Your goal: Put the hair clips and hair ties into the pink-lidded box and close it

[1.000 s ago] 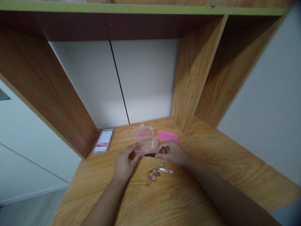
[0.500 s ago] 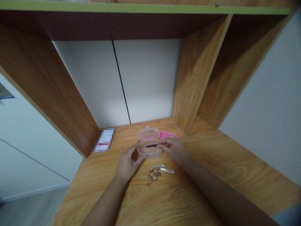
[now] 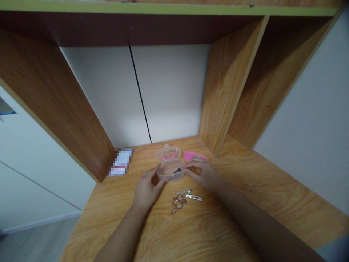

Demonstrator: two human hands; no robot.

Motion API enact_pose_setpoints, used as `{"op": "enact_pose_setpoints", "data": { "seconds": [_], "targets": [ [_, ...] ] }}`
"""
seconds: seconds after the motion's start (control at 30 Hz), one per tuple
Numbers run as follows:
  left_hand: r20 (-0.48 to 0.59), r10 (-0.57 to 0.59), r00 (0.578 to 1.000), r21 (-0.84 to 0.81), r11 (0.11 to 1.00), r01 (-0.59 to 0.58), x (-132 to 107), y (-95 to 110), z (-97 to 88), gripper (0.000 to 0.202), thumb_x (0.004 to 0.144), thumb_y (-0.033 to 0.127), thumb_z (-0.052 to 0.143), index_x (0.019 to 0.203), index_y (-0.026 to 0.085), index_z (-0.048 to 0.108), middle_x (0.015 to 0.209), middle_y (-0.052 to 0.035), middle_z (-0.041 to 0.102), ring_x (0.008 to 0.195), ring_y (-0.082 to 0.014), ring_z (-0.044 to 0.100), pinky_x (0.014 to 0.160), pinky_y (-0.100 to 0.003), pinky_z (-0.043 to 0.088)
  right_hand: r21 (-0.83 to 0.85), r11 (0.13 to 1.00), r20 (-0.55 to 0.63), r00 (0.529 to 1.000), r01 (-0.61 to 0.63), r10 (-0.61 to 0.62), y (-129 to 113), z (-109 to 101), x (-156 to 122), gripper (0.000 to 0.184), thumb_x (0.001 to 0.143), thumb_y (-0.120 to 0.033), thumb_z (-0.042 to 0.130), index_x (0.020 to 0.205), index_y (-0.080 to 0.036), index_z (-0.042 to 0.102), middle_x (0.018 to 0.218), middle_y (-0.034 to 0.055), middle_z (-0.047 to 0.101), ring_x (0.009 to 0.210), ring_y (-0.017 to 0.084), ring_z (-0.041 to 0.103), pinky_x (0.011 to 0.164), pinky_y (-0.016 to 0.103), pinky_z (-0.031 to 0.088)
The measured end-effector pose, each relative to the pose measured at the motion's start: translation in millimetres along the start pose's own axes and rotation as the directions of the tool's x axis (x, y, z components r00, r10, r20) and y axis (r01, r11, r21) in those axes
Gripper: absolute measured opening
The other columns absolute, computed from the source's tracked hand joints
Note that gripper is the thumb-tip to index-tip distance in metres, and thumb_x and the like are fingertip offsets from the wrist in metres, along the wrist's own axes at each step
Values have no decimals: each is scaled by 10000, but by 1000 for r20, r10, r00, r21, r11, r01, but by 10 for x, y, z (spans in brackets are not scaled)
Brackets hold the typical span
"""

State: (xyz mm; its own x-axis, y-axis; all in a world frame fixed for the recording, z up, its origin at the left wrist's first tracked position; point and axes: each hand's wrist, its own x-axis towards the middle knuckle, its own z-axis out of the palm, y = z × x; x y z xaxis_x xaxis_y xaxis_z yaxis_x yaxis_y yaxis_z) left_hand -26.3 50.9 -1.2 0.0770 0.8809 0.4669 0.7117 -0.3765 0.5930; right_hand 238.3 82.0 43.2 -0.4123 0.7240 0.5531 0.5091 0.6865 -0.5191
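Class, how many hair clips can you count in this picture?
3: a silver clip and another silver clip lie on the wooden desk, below the clear plastic box; a dark clip lies inside that box. More could be hidden.

We seem to be in a room of a home, probably a bedroom or study, at a built-in wooden desk nook. Beyond the right hand [image 3: 203, 174] stands a wood-grain side panel [image 3: 226, 91], a shelf [image 3: 136, 29] runs overhead, and hair clips [image 3: 188, 194] lie just below that hand on the table [image 3: 196, 229].
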Motion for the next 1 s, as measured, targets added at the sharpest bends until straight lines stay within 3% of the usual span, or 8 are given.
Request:
{"op": "enact_pose_setpoints", "data": {
  "seconds": [0.1, 0.2, 0.3, 0.4, 0.67, 1.0],
  "targets": [
    [-21, -29, 999, 22, 999, 29, 8, 4, -9, 540, 848, 416, 718, 1330, 199, 609, 1268, -121, 705, 1138, -278, 679, 1003, -450, 534, 35, 999, 283, 958, 38, -46, -15, -102, -29, 143, 859, -348, 704, 861, -217, 762, 782, 34, 730, 722, 169, 649, 677, 283, 493],
    [-39, -24, 999, 25, 999, 25, 7, -4, -3, 523, 845, 398, 720, 1318, 199, 616, 1256, -118, 712, 1123, -277, 686, 994, -453, 541, -6, 999, 461, 886, 49, -40, -6, -157, -55, 193, 810, -388, 746, 885, -213, 775, 877, 45, 742, 816, 191, 671, 753, 298, 506],
    [-59, -11, 998, 19, 1000, 12, -1, -26, 12, 517, 843, 388, 721, 1315, 207, 616, 1245, -113, 716, 1112, -272, 691, 987, -444, 546, -29, 998, 502, 864, 49, -28, 9, -139, -65, 241, 772, -429, 774, 876, -212, 788, 923, 60, 736, 884, 215, 668, 808, 321, 504],
    [-52, -14, 999, 9, 1000, 14, -7, -44, 21, 518, 850, 408, 711, 1318, 208, 613, 1224, -112, 725, 1092, -272, 699, 976, -438, 552, 3, 999, 521, 853, 32, -29, 7, -89, -64, 151, 787, -356, 752, 818, -213, 789, 876, 49, 726, 827, 193, 663, 764, 300, 502],
    [-29, -36, 999, 19, 999, 36, 4, -14, -4, 516, 854, 418, 706, 1317, 213, 613, 1264, -107, 709, 1135, -281, 682, 995, -448, 539, 18, 1000, 449, 893, -10, 0, 47, -160, -73, 44, 747, -226, 701, 747, -194, 732, 787, 17, 720, 729, 153, 647, 678, 255, 479],
    [-17, -41, 999, 20, 999, 42, 15, -14, -10, 523, 853, 436, 706, 1312, 201, 617, 1261, -117, 709, 1139, -281, 681, 1006, -443, 534, -33, 963, 633, 740, -269, 228, 116, -263, -158, 162, 663, -314, 779, 742, -181, 729, 706, -4, 726, 584, 122, 600, 497, 207, 388]
  ]
}}
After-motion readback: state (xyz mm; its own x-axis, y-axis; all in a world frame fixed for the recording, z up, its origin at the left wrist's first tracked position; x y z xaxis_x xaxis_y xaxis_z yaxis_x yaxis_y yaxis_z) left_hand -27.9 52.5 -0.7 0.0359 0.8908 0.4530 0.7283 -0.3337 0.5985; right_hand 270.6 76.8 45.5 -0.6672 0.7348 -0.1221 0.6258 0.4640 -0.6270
